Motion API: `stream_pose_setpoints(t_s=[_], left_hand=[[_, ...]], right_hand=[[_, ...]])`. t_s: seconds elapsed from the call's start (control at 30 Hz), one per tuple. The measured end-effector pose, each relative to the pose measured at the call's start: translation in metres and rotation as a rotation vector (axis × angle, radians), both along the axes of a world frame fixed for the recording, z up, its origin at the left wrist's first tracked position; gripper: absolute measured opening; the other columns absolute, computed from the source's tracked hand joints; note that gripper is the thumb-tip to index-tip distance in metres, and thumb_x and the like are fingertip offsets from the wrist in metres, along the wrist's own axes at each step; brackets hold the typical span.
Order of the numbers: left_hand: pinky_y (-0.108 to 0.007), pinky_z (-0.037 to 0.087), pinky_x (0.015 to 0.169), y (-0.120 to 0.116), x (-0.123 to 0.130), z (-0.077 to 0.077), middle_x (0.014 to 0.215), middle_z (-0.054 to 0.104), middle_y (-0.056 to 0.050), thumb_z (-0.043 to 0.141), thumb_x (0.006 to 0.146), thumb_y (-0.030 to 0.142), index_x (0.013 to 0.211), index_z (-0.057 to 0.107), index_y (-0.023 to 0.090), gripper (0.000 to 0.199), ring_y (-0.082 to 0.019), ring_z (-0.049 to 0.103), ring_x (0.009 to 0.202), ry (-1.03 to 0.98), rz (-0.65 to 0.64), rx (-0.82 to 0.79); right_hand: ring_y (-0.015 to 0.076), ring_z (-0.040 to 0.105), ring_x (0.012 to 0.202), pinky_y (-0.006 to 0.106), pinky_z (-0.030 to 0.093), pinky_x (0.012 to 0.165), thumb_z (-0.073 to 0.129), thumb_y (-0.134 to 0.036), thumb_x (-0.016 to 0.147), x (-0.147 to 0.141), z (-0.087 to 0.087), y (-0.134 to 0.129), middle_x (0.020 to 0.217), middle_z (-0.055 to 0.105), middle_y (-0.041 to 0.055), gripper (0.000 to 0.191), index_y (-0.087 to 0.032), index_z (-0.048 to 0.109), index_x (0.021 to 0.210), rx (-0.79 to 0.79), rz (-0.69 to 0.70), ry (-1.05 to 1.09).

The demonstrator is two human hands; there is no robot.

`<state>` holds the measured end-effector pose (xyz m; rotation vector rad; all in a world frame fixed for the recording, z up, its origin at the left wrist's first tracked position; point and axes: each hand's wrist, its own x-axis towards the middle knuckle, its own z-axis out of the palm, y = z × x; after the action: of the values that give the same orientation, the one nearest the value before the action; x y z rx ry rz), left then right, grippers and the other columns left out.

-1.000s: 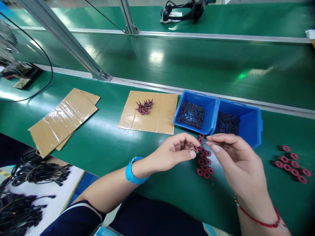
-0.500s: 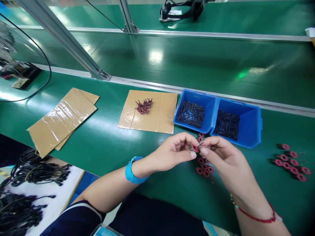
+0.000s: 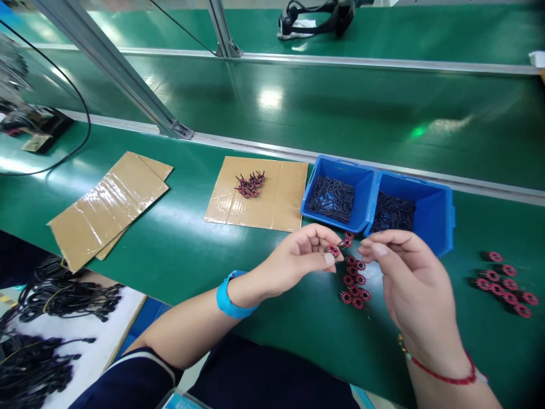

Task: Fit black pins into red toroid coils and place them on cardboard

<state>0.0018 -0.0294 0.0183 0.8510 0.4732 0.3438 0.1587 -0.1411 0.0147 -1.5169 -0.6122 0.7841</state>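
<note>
My left hand (image 3: 309,254) pinches a small motor stator (image 3: 333,250) with red windings between thumb and fingers. A thin dark lead sticks out of it to the right. To its right, my right hand (image 3: 404,267) is apart from the stator, fingers stretched toward it and nothing visible in them. Beneath and between the hands lies a cluster of loose stators (image 3: 355,284) on the green bench. Several stators with dark tubes on their leads form a bunch (image 3: 250,185) on a cardboard sheet (image 3: 281,196).
Two blue bins (image 3: 309,201) (image 3: 445,227) of short black tubes stand behind my hands. More stators (image 3: 502,287) lie at the right. Further cardboard (image 3: 108,207) rests on the left, near bundled black cables (image 3: 72,301). A metal post (image 3: 114,74) rises from the bench rail.
My right hand has let go of the stator's lead and drawn away to the right. My left hand keeps the stator, shifted slightly up and left.
</note>
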Motion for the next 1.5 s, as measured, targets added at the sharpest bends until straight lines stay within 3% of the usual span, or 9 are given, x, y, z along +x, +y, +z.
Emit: stream_pose_setpoints(t_s=[0.17, 0.5, 0.73, 0.87, 0.97, 1.07, 1.2, 1.3, 1.5], left_hand=[[-0.029, 0.047, 0.077, 0.0, -0.002, 0.003, 0.084, 0.061, -0.001, 0.078, 0.08, 0.024, 0.095, 0.063, 0.016, 0.023, -0.012, 0.058, 0.078, 0.045, -0.107, 0.046], [-0.03, 0.043, 0.078, -0.003, -0.003, 0.002, 0.085, 0.055, 0.001, 0.076, 0.081, 0.028, 0.097, 0.061, 0.018, 0.024, -0.011, 0.052, 0.077, 0.065, -0.138, 0.116], [-0.03, 0.043, 0.079, -0.007, -0.002, -0.001, 0.089, 0.06, -0.002, 0.075, 0.083, 0.029, 0.101, 0.064, 0.018, 0.023, -0.013, 0.052, 0.082, 0.089, -0.056, 0.241], [-0.029, 0.045, 0.08, -0.006, 0.0, 0.0, 0.088, 0.062, -0.001, 0.075, 0.082, 0.025, 0.096, 0.066, 0.016, 0.019, -0.011, 0.053, 0.081, 0.069, -0.024, 0.177], [-0.028, 0.047, 0.079, -0.004, 0.001, 0.001, 0.086, 0.062, -0.001, 0.076, 0.081, 0.023, 0.095, 0.065, 0.016, 0.019, -0.011, 0.055, 0.079, 0.039, -0.015, 0.08], [-0.028, 0.048, 0.077, -0.003, 0.001, 0.0, 0.086, 0.062, -0.001, 0.077, 0.081, 0.021, 0.106, 0.063, 0.017, 0.029, -0.012, 0.058, 0.081, 0.015, -0.002, 0.059], [-0.029, 0.047, 0.079, -0.004, -0.001, 0.0, 0.086, 0.062, 0.0, 0.076, 0.08, 0.018, 0.114, 0.056, 0.02, 0.039, -0.013, 0.06, 0.084, 0.008, -0.026, 0.127], [-0.029, 0.045, 0.079, -0.004, -0.001, -0.001, 0.088, 0.06, 0.001, 0.075, 0.081, 0.016, 0.116, 0.053, 0.021, 0.042, -0.012, 0.057, 0.083, 0.004, -0.052, 0.17], [-0.03, 0.044, 0.084, -0.004, -0.003, 0.0, 0.091, 0.059, 0.0, 0.072, 0.082, 0.016, 0.12, 0.05, 0.022, 0.044, -0.012, 0.057, 0.086, 0.0, -0.09, 0.248]], right_hand=[[0.0196, 0.069, 0.097, 0.033, 0.059, 0.08, 0.071, -0.031, 0.091, -0.005, 0.001, -0.005, 0.111, 0.072, 0.0051, 0.017, -0.029, 0.073, 0.108, -0.01, 0.241, -0.133], [0.0203, 0.067, 0.103, 0.036, 0.055, 0.088, 0.068, -0.027, 0.094, -0.007, 0.001, -0.005, 0.106, 0.072, 0.0043, 0.003, -0.027, 0.07, 0.091, 0.017, 0.273, -0.211], [0.0249, 0.069, 0.099, 0.043, 0.051, 0.085, 0.067, -0.013, 0.088, -0.015, 0.005, -0.004, 0.102, 0.074, 0.0056, 0.016, -0.027, 0.064, 0.094, 0.067, 0.169, -0.944], [0.03, 0.069, 0.106, 0.048, 0.047, 0.09, 0.068, -0.008, 0.084, -0.014, 0.006, -0.001, 0.111, 0.076, 0.0059, 0.025, -0.028, 0.064, 0.098, 0.071, 0.215, -1.264], [0.029, 0.07, 0.108, 0.049, 0.048, 0.095, 0.069, -0.012, 0.086, -0.01, 0.006, -0.002, 0.115, 0.076, 0.0055, 0.026, -0.029, 0.066, 0.106, 0.084, 0.235, -1.15], [0.0263, 0.069, 0.11, 0.046, 0.052, 0.096, 0.066, -0.022, 0.092, -0.006, 0.004, -0.005, 0.116, 0.074, 0.0061, 0.023, -0.029, 0.068, 0.114, 0.045, 0.162, -0.733], [0.0227, 0.069, 0.108, 0.04, 0.056, 0.094, 0.064, -0.029, 0.096, -0.002, 0.001, -0.003, 0.109, 0.074, 0.0044, 0.011, -0.029, 0.074, 0.1, 0.036, 0.2, -0.302], [0.0211, 0.068, 0.112, 0.038, 0.056, 0.096, 0.066, -0.029, 0.095, 0.002, 0.002, -0.001, 0.11, 0.074, 0.0029, 0.011, -0.032, 0.076, 0.099, 0.076, 0.296, -0.211], [0.0217, 0.053, 0.137, 0.038, 0.047, 0.111, 0.069, -0.025, 0.093, 0.013, 0.007, -0.007, 0.14, 0.062, 0.0016, 0.028, -0.039, 0.072, 0.118, 0.079, 0.384, -0.289]])
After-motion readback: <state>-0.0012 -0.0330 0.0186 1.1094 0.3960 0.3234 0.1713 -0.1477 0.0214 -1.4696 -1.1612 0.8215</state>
